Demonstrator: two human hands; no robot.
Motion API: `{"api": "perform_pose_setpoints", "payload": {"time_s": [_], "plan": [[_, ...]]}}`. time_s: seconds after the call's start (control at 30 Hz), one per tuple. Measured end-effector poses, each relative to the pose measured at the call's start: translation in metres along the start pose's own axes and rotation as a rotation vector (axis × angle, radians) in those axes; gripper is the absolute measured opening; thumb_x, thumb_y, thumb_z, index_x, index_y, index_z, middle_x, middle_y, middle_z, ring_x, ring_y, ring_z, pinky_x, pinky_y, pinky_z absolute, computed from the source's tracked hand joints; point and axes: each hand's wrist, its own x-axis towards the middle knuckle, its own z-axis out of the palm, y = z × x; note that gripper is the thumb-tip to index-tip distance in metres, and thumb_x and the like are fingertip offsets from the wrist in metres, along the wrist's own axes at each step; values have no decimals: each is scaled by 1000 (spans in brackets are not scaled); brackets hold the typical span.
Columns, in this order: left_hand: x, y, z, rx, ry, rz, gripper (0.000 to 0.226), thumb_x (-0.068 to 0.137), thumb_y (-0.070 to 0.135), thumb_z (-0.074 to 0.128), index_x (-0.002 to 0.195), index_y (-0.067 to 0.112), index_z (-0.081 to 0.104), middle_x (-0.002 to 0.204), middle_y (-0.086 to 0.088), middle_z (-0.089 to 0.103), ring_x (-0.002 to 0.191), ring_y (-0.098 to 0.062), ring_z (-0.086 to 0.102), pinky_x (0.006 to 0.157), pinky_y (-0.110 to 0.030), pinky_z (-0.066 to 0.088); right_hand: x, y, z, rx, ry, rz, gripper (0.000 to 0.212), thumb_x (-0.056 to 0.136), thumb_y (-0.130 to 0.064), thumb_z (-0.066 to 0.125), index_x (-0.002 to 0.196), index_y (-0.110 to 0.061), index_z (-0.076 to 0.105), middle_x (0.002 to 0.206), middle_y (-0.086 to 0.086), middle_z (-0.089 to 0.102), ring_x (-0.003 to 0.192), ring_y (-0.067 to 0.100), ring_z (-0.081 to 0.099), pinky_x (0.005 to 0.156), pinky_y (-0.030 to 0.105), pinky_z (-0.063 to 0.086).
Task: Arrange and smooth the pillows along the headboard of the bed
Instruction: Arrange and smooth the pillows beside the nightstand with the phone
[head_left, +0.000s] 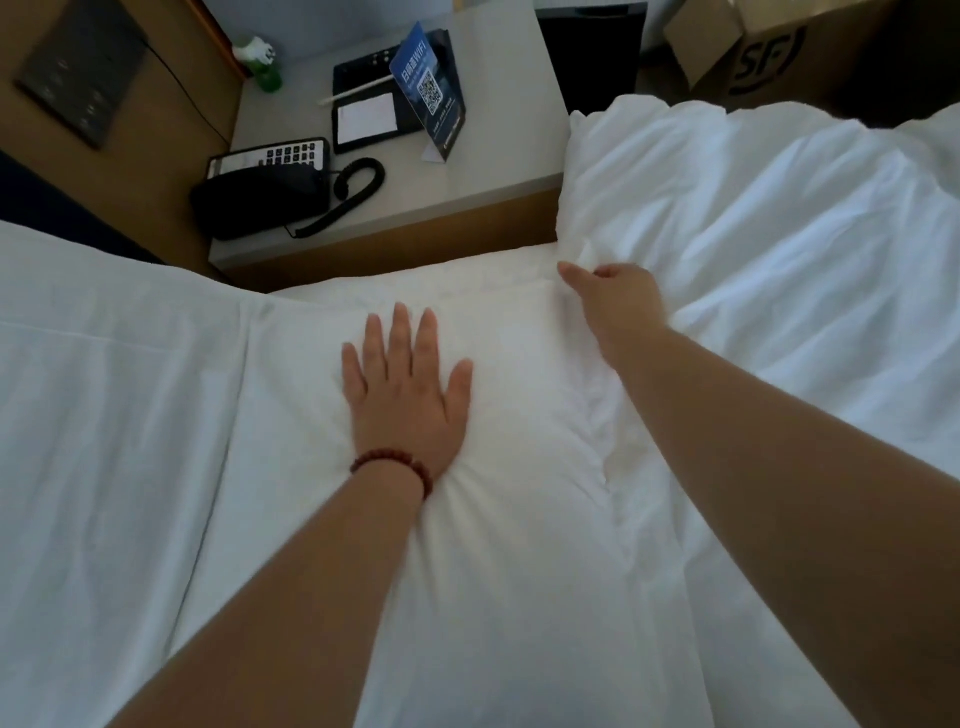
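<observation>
Under my left hand (402, 395), at the middle of the bed, lies the pillow (519, 545) I am working on. The palm presses flat on it with the fingers straight and spread. My right hand (615, 301) has its fingers curled, pinching white cloth at the pillow's far right corner, where it meets the rumpled duvet (779, 234). I judge the cloth to be the pillowcase, though I cannot be sure.

I would put the job about midway. This pillow is laid down, but a line of creases runs along its right edge and it dents around my palm. The second pillow (104, 415), touching it on the left, looks smoother.

By my count there are two pillows, two hands and one duvet. The far nightstand (483, 171) holds one telephone (265, 197), one notepad (366, 118) and one blue card (428, 104).
</observation>
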Motion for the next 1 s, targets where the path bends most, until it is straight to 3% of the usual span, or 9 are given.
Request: {"api": "perform_pose_setpoints", "payload": {"time_s": [0.1, 0.23, 0.33, 0.43, 0.6, 0.73, 0.83, 0.9, 1.0], "plan": [[-3, -4, 17, -55, 70, -15, 74, 95, 58, -3, 158, 21, 8, 166, -5, 6, 152, -27, -2, 122, -46, -7, 16, -15, 6, -75, 20, -37, 34, 90, -45, 62, 96, -11, 68, 84, 1, 64, 78, 20, 61, 81, 39, 57], [-8, -7, 40, -129, 120, -23, 69, 100, 50, 1, 156, 14, 16, 164, -9, 16, 152, -28, 10, 122, -47, 4, 15, -13, 16, 119, 159, -199, 39, 93, -38, 59, 80, -1, 58, 71, 14, 53, 62, 17, 49, 63, 25, 50], [-3, -8, 54, -142, 128, -18, 65, 101, 47, 11, 156, 13, 19, 164, -9, 18, 152, -28, 11, 121, -48, 7, 20, 2, 23, 97, 167, -164, 39, 95, -40, 54, 84, -3, 60, 72, 12, 60, 65, 24, 56, 68, 35, 54], [4, -9, 65, -128, 139, -19, 63, 100, 43, 18, 156, 13, 18, 163, -9, 18, 151, -28, 13, 121, -48, 6, 29, 4, 27, 53, 93, -120, 38, 93, -41, 57, 73, -9, 56, 66, 5, 53, 62, 19, 51, 64, 32, 48], [8, -9, 72, -141, 139, -10, 63, 100, 42, 18, 155, 13, 22, 162, -10, 22, 151, -29, 16, 121, -48, 7, 35, 12, 28, 64, 168, -169, 42, 93, -40, 59, 86, 1, 62, 82, 22, 64, 66, 20, 53, 73, 39, 56], [9, -8, 73, -146, 142, -7, 62, 100, 42, 19, 155, 13, 23, 162, -11, 23, 150, -29, 17, 121, -48, 7, 41, 19, 28, 1, 226, -201, 39, 93, -36, 57, 80, 1, 57, 71, 16, 58, 65, 19, 51, 75, 45, 54], [9, -8, 75, -154, 139, -4, 62, 100, 40, 20, 154, 11, 25, 161, -11, 25, 150, -30, 18, 122, -45, 4, 25, 7, 33, -150, 200, -235, 40, 97, -37, 54, 127, -11, 58, 124, 9, 62, 116, 23, 57, 104, 34, 44], [11, -8, 75, -151, 142, -3, 62, 100, 39, 21, 154, 11, 27, 161, -12, 26, 150, -30, 19, 122, -42, 1, -7, 4, 38, -401, 141, -397, 66, 98, -43, 49, 154, -19, 24, 157, 7, 30, 144, 23, 27, 119, 35, 22], [12, -7, 77, -151, 138, -2, 62, 99, 39, 21, 154, 11, 27, 161, -11, 26, 149, -30, 20, 121, -40, -2, -72, 33, 46, -763, -43, -683, 63, 103, -48, 26, 157, -32, -3, 166, 4, -4, 152, 27, -3, 122, 46, 6]]}}
